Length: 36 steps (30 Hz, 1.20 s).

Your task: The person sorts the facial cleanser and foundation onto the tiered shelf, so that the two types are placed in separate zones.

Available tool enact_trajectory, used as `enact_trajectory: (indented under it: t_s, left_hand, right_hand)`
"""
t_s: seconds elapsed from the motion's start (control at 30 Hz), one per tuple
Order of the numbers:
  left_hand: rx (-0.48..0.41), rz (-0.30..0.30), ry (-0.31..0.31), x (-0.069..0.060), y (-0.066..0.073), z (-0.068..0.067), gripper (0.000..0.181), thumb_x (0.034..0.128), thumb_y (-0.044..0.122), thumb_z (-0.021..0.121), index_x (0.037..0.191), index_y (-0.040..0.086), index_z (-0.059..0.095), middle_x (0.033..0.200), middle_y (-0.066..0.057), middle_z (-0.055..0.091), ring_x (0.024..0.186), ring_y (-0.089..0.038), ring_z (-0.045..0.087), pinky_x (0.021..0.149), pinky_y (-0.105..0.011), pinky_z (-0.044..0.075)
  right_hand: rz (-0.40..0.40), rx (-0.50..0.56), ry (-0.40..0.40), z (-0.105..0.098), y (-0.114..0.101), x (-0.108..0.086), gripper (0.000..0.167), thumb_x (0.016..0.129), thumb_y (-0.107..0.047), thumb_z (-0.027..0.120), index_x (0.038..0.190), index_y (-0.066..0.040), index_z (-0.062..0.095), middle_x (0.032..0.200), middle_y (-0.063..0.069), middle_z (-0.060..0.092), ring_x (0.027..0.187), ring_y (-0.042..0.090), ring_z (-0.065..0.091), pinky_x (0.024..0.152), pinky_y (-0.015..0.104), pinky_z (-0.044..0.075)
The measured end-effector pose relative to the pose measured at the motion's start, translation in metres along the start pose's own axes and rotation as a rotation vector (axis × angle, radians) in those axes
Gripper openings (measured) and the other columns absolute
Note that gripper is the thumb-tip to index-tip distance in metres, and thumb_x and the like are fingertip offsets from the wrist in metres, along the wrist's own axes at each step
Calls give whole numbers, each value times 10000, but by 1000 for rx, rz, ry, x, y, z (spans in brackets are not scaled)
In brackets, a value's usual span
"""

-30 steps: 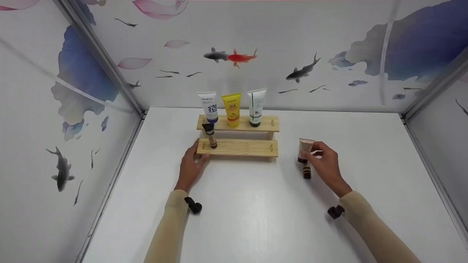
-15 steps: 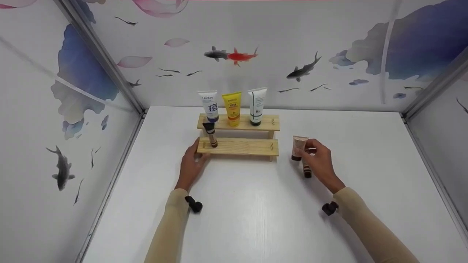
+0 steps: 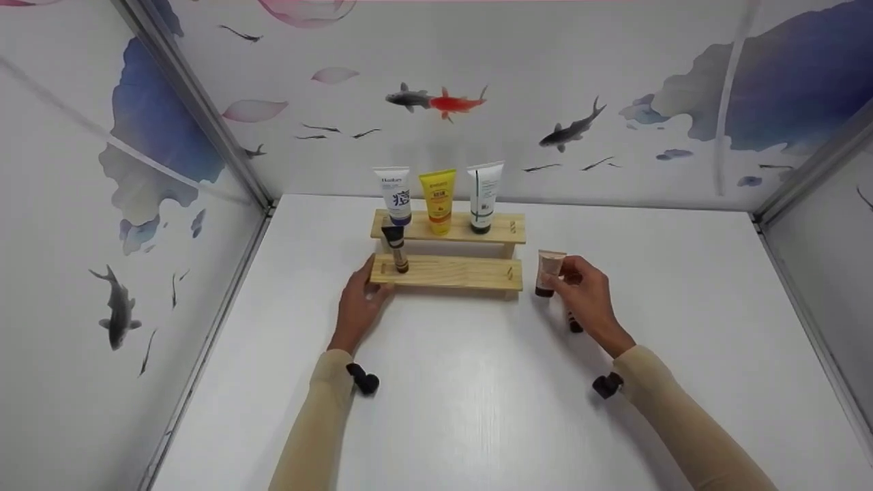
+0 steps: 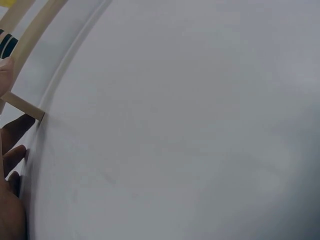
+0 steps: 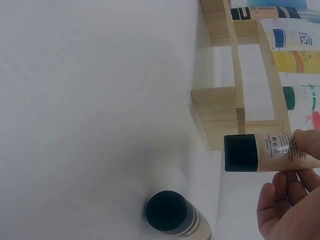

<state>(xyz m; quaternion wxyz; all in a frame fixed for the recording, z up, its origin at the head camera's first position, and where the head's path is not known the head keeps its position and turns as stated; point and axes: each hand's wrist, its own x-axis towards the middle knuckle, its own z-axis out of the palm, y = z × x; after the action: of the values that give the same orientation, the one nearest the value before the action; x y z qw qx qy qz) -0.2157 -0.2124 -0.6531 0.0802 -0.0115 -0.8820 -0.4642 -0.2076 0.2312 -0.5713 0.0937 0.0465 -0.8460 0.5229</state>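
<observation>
My right hand [image 3: 588, 290] pinches a pink squeeze tube [image 3: 550, 273] by its side, its black cap downward, right of the wooden rack's lower shelf. In the right wrist view the thumb presses the printed face of the tube [image 5: 280, 152]. Behind that hand a second tube with a dark cap [image 3: 575, 323] is on the table, mostly hidden. My left hand [image 3: 358, 307] holds the left end of the two-step wooden rack [image 3: 457, 271], thumb at the front edge; the left wrist view shows fingers [image 4: 15, 132] around its leg. A slim black-topped tube [image 3: 397, 251] stands at that shelf's left end.
On the upper step stand a white and blue tube [image 3: 395, 194], a yellow tube [image 3: 438, 199] and a white and green tube [image 3: 483, 194]. The white table [image 3: 464, 395] meets decorated wall panels at the back and sides.
My right hand has moved left with the pink tube, toward the rack's right end, and away from the tube on the table. The left hand keeps its hold.
</observation>
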Motion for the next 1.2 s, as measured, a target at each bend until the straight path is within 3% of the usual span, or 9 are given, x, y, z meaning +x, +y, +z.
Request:
enact_trajectory:
  t_s: [0.23, 0.63, 0.87, 1.0, 1.2]
  left_hand:
    - [-6, -17, -6, -1, 0, 0, 857, 1068, 534, 701, 1748, 169, 329, 1703, -143, 468, 1577, -333, 431, 1329, -514, 312]
    - [-21, -2, -1, -1, 1, -1, 861, 1064, 525, 715, 1745, 158, 336, 1690, -154, 481, 1564, -338, 448, 1318, -522, 331]
    - [-32, 7, -13, 0, 2, -2, 905, 1051, 608, 689, 1748, 160, 326, 1698, -147, 470, 1570, -335, 439, 1320, -522, 323]
    - [-36, 3, -11, 0, 2, -3, 915, 1044, 630, 686, 1746, 162, 332, 1686, -148, 482, 1559, -337, 451, 1316, -521, 333]
    - [-33, -10, -15, 0, 1, -2, 928, 1037, 657, 679, 1754, 196, 314, 1683, -132, 483, 1545, -320, 463, 1308, -512, 347]
  right_hand:
    - [-2, 24, -25, 7, -7, 2, 302, 1012, -148, 828, 1251, 6, 726, 1173, 158, 750, 980, 248, 638, 805, 171, 510]
    - [-47, 68, -26, 23, -20, 10, 257, 996, -71, 835, 1222, 17, 747, 1178, 178, 760, 1047, 251, 651, 885, 270, 523]
    - [-57, 99, -8, 21, -49, 10, 225, 993, 23, 796, 1195, 91, 726, 1163, 260, 739, 1037, 307, 634, 895, 305, 519]
    - [-71, 99, -11, 18, -66, 10, 207, 996, 11, 795, 1178, 83, 728, 1145, 239, 741, 1025, 253, 634, 899, 283, 520]
    - [-74, 78, -32, 23, -72, 15, 227, 999, -16, 806, 1198, 62, 728, 1151, 214, 739, 1033, 227, 631, 911, 290, 528]
